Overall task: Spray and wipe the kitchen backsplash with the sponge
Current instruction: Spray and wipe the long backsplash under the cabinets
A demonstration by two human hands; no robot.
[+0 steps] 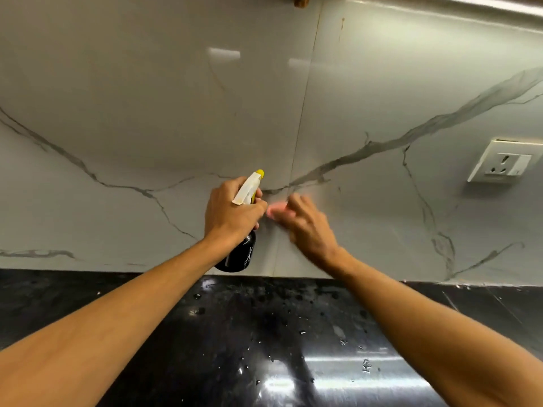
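The left hand grips the neck of the spray bottle, which points toward 1 o'clock at the backsplash. At its 3 o'clock, the pink sponge lies against the backsplash under the blurred right hand. I cannot tell whether that hand's fingers curl round it. A socket sits farther toward 3 o'clock.

Far left: backsplash stood open for passing.
Far right: socket jutted out.
Centre: spray bottle and left hand blocked the seam.
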